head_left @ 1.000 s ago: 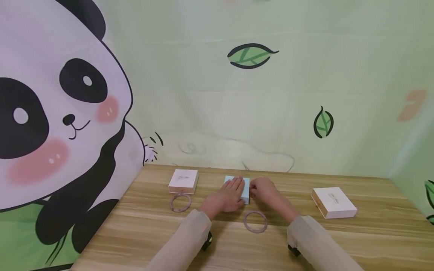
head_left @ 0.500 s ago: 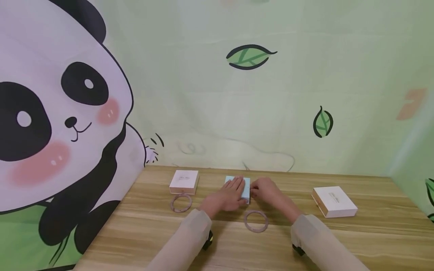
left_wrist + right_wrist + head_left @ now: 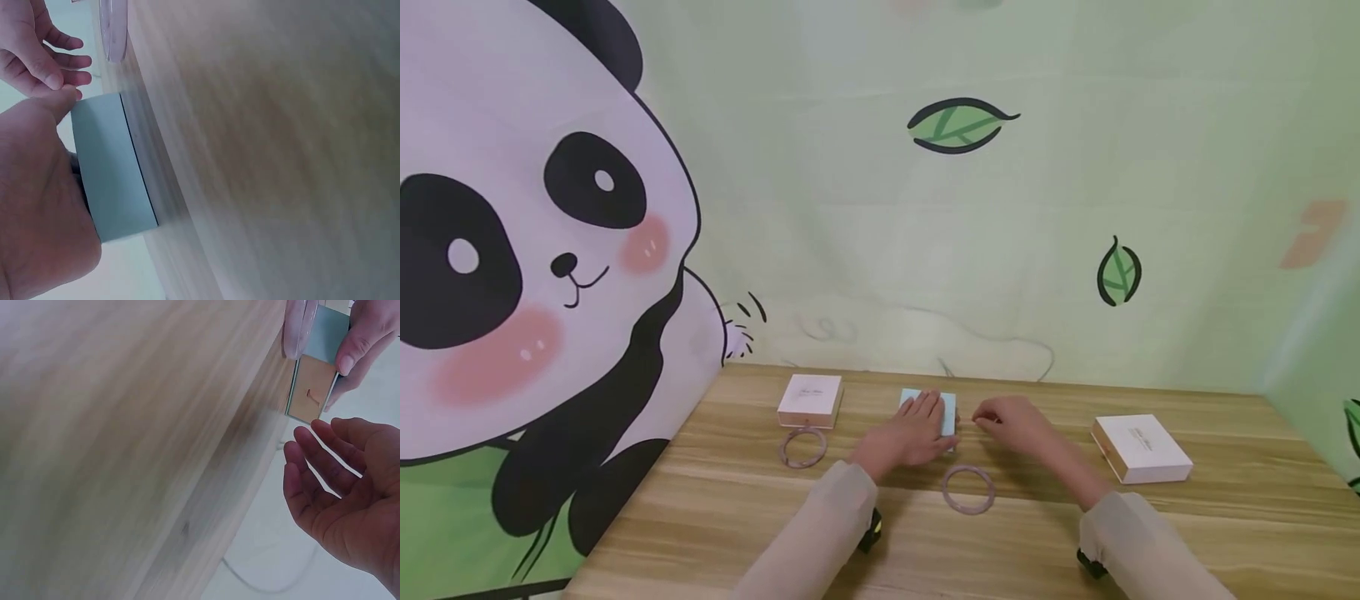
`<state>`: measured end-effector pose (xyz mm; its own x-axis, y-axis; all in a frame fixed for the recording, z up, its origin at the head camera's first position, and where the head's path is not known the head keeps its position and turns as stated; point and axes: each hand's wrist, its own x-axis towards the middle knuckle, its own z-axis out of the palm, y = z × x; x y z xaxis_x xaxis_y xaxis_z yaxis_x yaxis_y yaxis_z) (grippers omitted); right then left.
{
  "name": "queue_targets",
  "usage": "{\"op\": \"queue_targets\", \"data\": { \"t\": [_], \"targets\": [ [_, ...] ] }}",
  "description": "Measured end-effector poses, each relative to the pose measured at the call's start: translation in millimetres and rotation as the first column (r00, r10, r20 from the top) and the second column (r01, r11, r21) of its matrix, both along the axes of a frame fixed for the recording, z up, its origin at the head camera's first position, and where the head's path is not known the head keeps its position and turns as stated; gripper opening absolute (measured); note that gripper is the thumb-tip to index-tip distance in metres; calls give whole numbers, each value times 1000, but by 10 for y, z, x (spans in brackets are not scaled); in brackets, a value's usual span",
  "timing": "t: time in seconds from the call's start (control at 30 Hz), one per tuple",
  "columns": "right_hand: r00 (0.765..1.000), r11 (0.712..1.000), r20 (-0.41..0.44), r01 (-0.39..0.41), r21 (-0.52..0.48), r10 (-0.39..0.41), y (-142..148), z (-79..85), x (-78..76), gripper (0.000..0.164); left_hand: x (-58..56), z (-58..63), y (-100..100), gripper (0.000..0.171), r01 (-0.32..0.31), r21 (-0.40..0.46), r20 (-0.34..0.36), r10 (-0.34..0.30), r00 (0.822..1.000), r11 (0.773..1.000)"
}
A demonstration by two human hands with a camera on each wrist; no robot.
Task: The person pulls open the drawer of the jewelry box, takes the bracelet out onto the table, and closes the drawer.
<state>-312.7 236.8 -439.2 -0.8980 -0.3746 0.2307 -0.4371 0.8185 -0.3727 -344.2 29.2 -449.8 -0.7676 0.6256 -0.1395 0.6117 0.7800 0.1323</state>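
Observation:
A light blue box [image 3: 950,410] sits in the middle of the table, partly hidden under my left hand [image 3: 916,432]. That hand lies flat across its top with the fingers straight. In the right wrist view, the box's brown end face [image 3: 305,378] carries a small red pull tab [image 3: 314,398], and my left thumb rests at its edge. My right hand [image 3: 1015,423] is just right of the box, apart from it. Its fingers are loosely bent and hold nothing. A pale purple bangle [image 3: 968,511] lies in front of the box, between my forearms.
To the left is a white box [image 3: 809,395] with a second purple bangle [image 3: 803,465] in front of it. Another white box [image 3: 1144,443] stands at the right. Behind the wooden table [image 3: 715,517] hangs a green cloth [image 3: 820,208] with a panda print.
My right hand has let go of the right end of the light blue box and drawn back to the right. The left hand stays on top of the box.

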Motion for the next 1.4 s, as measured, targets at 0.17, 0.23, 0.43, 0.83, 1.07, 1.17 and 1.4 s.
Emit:
{"op": "queue_targets", "data": {
  "t": [0.17, 0.23, 0.43, 0.83, 1.07, 1.17, 1.4],
  "targets": [
    [1000, 1000, -2, -18, 17, 18, 94, -24, 50, 12, -2, 16, 57, 75, -37, 10, 4, 37, 999, 999],
    [1000, 999, 6, -27, 20, 27, 120, -41, 76, 11, -5, 14, 68, 75, -44, 11, 8, 44, 999, 999],
    [999, 999, 29, -20, 39, 19, 190, -64, 197, 11, -13, -4, 100, 69, -7, 24, 22, 7, 1000, 1000],
    [998, 995, 32, -60, 83, 57, 3, -156, 262, 11, -37, -43, -274, 63, 64, 20, 1, -64, 998, 998],
    [990, 989, 16, -139, 49, 138, -316, -85, 89, 11, -55, -53, -641, 60, 33, 2, -62, -33, 998, 999],
    [989, 989, 32, -146, 20, 145, -308, -119, 130, 11, -1, -89, -618, 62, 37, -46, -98, -41, 994, 998],
    [988, 988, 24, -152, -23, 153, -262, -181, 142, 9, 79, -37, -550, 60, 17, -91, -151, -31, 988, 996]
  ]
}}
